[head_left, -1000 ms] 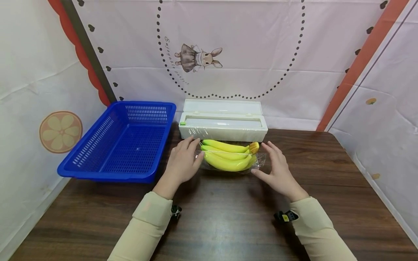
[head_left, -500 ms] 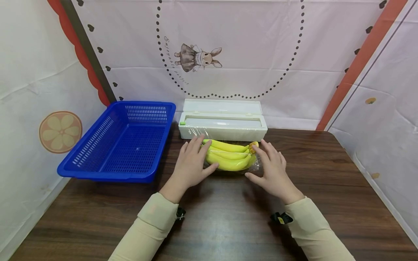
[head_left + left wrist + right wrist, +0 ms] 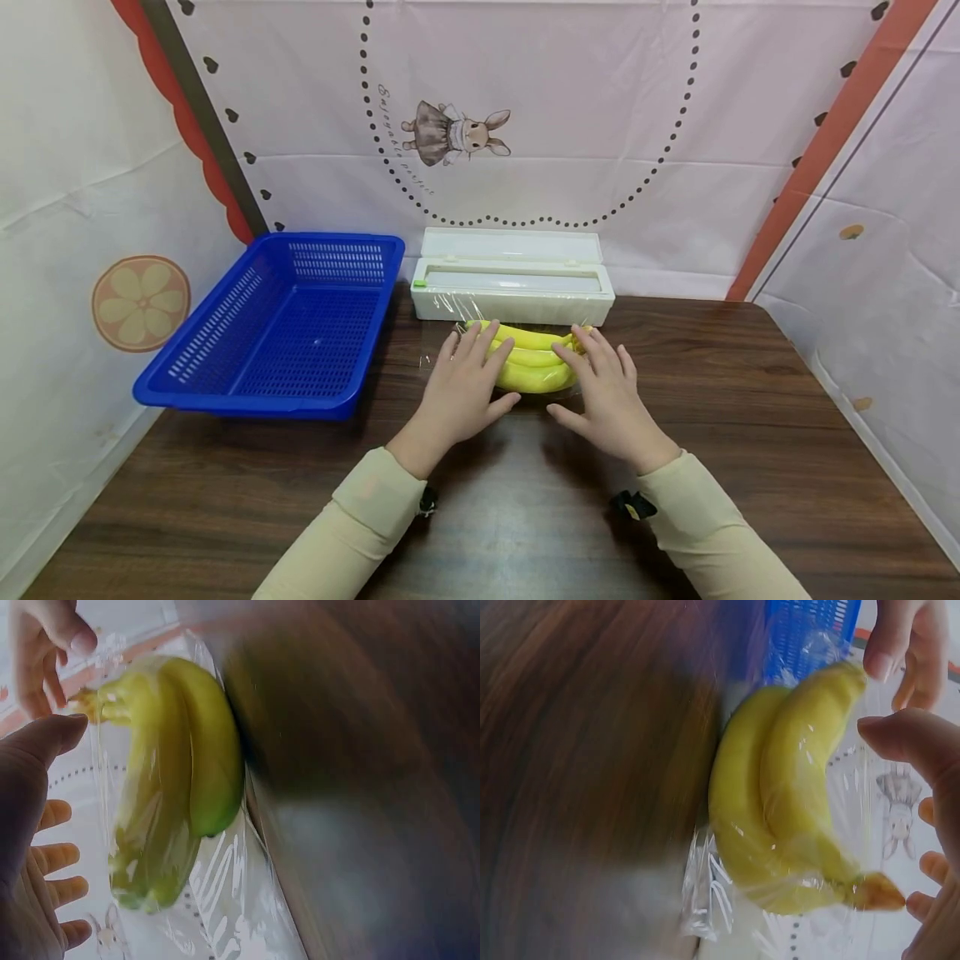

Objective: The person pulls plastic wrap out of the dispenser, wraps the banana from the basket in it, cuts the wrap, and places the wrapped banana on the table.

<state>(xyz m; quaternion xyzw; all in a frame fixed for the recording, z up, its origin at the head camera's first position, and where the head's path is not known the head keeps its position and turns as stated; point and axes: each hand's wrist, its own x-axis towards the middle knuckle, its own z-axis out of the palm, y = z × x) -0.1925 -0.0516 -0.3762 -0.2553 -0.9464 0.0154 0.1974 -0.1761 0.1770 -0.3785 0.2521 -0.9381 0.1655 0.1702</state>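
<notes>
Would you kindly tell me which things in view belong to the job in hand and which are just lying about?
Belongs to the job:
bananas, nearest the left hand and right hand
clear film, over the bananas
white box, probably, as film overlaps its front

Just about:
blue basket, untouched
printed backdrop

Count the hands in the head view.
2. The left hand is at the left end of the bananas; the right hand is at their stem end. No others show.
</notes>
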